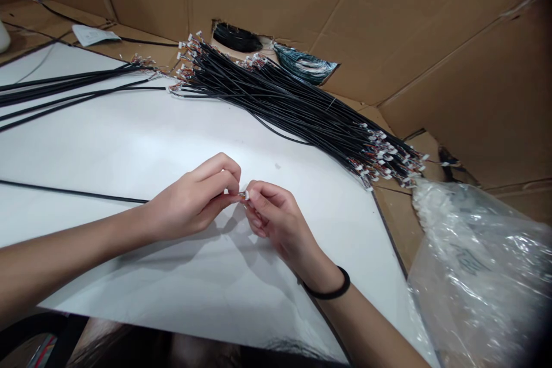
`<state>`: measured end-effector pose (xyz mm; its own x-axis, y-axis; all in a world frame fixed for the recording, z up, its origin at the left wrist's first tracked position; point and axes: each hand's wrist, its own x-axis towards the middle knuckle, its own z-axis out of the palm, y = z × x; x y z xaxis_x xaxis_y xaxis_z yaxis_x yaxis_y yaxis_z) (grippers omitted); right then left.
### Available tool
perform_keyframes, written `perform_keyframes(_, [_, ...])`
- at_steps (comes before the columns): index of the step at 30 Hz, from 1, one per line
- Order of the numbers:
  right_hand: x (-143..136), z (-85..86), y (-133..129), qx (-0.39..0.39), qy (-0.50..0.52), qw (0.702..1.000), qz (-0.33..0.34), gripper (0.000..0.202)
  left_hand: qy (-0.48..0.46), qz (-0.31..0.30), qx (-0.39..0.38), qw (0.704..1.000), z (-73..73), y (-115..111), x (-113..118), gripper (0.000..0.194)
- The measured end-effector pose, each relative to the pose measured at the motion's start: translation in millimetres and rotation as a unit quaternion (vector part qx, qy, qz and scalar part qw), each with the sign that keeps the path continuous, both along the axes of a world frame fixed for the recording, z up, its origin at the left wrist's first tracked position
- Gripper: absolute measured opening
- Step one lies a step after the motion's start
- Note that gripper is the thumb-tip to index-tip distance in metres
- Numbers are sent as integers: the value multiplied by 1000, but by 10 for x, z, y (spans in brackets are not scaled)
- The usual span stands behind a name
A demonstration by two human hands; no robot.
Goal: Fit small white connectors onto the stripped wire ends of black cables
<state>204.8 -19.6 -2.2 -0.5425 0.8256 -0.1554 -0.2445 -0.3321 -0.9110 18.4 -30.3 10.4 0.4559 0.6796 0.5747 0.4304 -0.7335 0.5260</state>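
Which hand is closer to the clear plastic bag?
Right. The right hand is just left of the plastic bag across the white sheet; the left hand sits farther left, beyond it.

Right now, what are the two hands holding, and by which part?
Both hands pinch a small white connector between their fingertips: left hand from one side, right hand from the other. Its attached wire cannot be made out.

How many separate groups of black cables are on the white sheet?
3: big bundle at back centre, loose group at far left, single cable near left hand.
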Motion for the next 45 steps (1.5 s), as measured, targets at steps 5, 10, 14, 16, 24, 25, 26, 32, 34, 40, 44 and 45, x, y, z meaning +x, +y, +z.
perform_keyframes(5, [6,10,10,-12,-1,1000,14,24,26,10,34,999,-17,5,4,15])
perform_keyframes(10, [10,8,9,-25,4,999,23,25,46,20,49,998,-31,-3,-6,13])
perform_keyframes(14, [14,2,17,-34,17,999,27,25,46,11,42,998,-26,-2,-16,12])
perform_keyframes(16, [16,-3,23,-40,27,998,31,24,43,2,38,998,-19,1,-20,12])
perform_keyframes(24, [16,1,27,-56,36,997,39,23,34,-13,22,999,-8,17,-31,13])
perform_keyframes(25, [16,4,27,-59,35,997,40,23,34,-14,20,999,-6,16,-31,13])
perform_keyframes(26, [15,6,27,-61,34,997,41,24,33,-15,20,999,-4,14,-32,13])
perform_keyframes(32, [21,8,29,-69,26,996,45,25,35,-13,14,999,2,6,-31,12])
perform_keyframes(34, [25,4,29,-70,27,996,47,25,33,-13,14,999,1,8,-31,12])
perform_keyframes(40, [32,-3,30,-77,44,995,52,23,31,-20,11,999,0,15,-34,12])
perform_keyframes(44, [29,-5,28,-72,41,995,51,24,30,-22,10,999,3,18,-34,12])
perform_keyframes(45, [28,-4,27,-70,38,996,50,24,29,-21,10,999,5,18,-33,12])
